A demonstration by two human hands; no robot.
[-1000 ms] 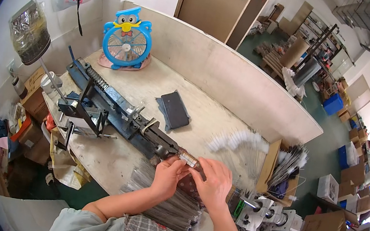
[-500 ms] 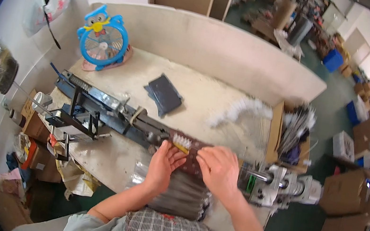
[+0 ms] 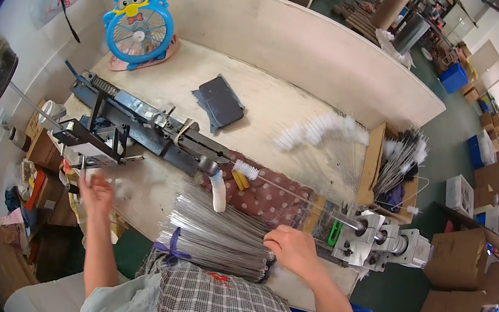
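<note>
Grey wire rods lie bundled at the workbench's near edge, their lower ends hidden behind the person's checked shirt. Right hand rests loosely curled on the bundle. Left hand, blurred, spreads open beside the black machine.

Open tabletop behind machine, wire bundle perhaps crowding front edge

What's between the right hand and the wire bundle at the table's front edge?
Nothing visible. The right hand already rests on the right end of the wire bundle. The left hand is off to the left by the black machine, clear of it.
</note>
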